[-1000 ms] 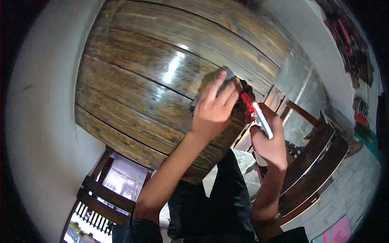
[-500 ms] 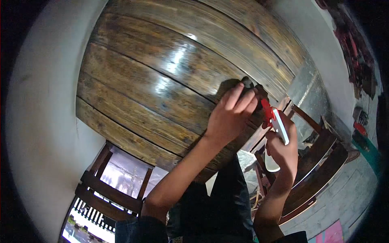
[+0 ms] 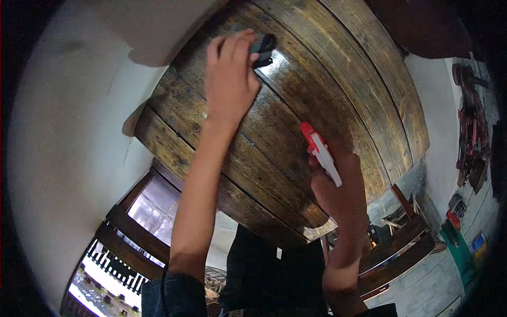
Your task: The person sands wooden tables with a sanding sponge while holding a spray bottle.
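My left hand [image 3: 229, 68] is at the far part of the wooden plank table [image 3: 296, 174], its fingers closed around a bunched dark item, apparently a cloth [image 3: 265, 47]. Part of that cloth is hidden under the fingers. My right hand [image 3: 340, 182] is nearer the front edge, wrapped around a spray bottle with a red-and-white trigger head [image 3: 322, 153]. Its red nozzle points up and left, over the tabletop. The bottle's body is hidden by the hand. A shiny patch shows on the planks beside the cloth.
A dark wooden chair [image 3: 138, 243] stands at the front left, another chair [image 3: 396, 253] at the front right. A pale wall [image 3: 79, 132] borders the table on the left. Dark reddish items [image 3: 470, 137] and a green object [image 3: 458, 248] lie along the right side.
My left hand has swept away from me and to the left with the dark cloth. The right hand with the spray bottle has come left, over the table. The view has shifted.
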Motion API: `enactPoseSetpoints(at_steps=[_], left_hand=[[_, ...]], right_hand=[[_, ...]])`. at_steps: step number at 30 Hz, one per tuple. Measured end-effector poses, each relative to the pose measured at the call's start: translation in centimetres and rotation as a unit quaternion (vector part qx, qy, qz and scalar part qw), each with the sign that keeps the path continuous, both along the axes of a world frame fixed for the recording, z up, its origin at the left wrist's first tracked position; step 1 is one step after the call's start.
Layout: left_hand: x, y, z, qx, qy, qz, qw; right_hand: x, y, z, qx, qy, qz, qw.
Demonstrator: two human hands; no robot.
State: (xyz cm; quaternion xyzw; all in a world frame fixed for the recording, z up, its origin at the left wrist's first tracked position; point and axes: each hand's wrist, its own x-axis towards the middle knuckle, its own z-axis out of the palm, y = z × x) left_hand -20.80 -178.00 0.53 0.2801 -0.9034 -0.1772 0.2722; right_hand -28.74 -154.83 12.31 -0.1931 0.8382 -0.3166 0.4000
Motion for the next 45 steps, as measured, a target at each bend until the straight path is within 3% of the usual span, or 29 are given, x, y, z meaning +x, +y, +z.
enactPoseSetpoints(at_steps=[2, 6, 9, 11, 13, 15, 21, 25, 30, 35, 36, 37, 39, 43, 45], left_hand=[[-0.2, 0.8, -0.1, 0.002, -0.013, 0.009, 1.0], [-0.2, 4.0, 0.4, 0.016, -0.017, -0.006, 1.0], [-0.2, 8.6, 1.2, 0.042, -0.049, -0.031, 0.997], [-0.4, 12.5, 1.1, 0.038, -0.076, -0.086, 0.993], [-0.9, 18.0, 0.7, 0.039, -0.09, -0.117, 0.988], [-1.6, 24.0, 0.9, 0.105, -0.084, -0.165, 0.977], [-4.9, 39.7, 0.9, 0.064, -0.082, -0.236, 0.966], [-5.6, 43.7, 0.5, 0.029, -0.103, -0.261, 0.959], [-5.1, 42.8, 0.2, 0.027, -0.114, -0.266, 0.957], [-5.5, 40.3, 0.4, 0.038, -0.088, -0.229, 0.969], [-5.8, 39.2, 0.0, 0.06, -0.036, -0.226, 0.972], [-6.3, 37.8, -0.4, 0.083, -0.021, -0.202, 0.976], [-6.6, 33.7, -0.7, 0.107, 0.004, -0.192, 0.976], [-6.5, 22.5, -0.8, 0.006, -0.023, -0.166, 0.986], [-6.0, 16.6, -0.4, 0.042, -0.039, -0.144, 0.988]], right_hand=[[-0.4, -0.7, 0.1, 0.04, -0.017, 0.053, 0.998], [-0.9, 1.1, 0.7, 0.05, -0.035, 0.053, 0.997], [-0.6, 5.7, 0.4, 0.003, -0.054, -0.026, 0.998], [-0.3, 10.4, -0.8, -0.044, 0.049, -0.024, 0.998], [-0.8, 14.5, -0.8, -0.046, 0.038, -0.051, 0.997], [-1.2, 18.5, -0.3, -0.046, 0.03, -0.084, 0.995], [-2.0, 30.6, -0.6, 0.01, 0.034, -0.174, 0.984], [-1.9, 35.4, -0.6, -0.001, 0.09, -0.227, 0.97], [-1.6, 36.4, -0.7, -0.011, 0.096, -0.251, 0.963], [-2.9, 30.5, 0.2, -0.033, 0.078, -0.231, 0.969], [-2.4, 28.9, -0.5, -0.05, 0.121, -0.261, 0.956], [-3.6, 27.2, 0.4, -0.02, 0.055, -0.229, 0.972], [-4.7, 22.9, 0.6, -0.027, 0.084, -0.198, 0.976], [-7.0, 12.3, 1.3, -0.054, 0.082, -0.157, 0.983], [-8.2, 7.2, 0.9, -0.094, 0.061, -0.133, 0.985]])
